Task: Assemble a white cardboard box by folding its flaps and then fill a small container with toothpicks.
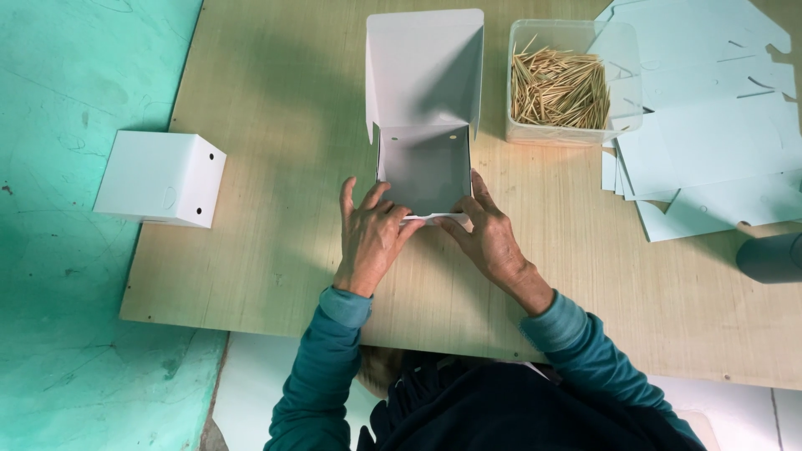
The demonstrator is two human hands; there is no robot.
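Observation:
An open white cardboard box stands on the wooden board, its lid flap raised toward the far side. My left hand presses against the box's near left corner, fingers on its front wall. Against the near right corner rests my right hand, fingers touching the front edge. Both hands hold the box between them. The inside of the box looks empty.
A clear plastic tub of wooden sticks sits right of the box. Flat white box blanks lie stacked at the far right. A closed white box rests at the board's left edge. A dark round object shows at the right edge.

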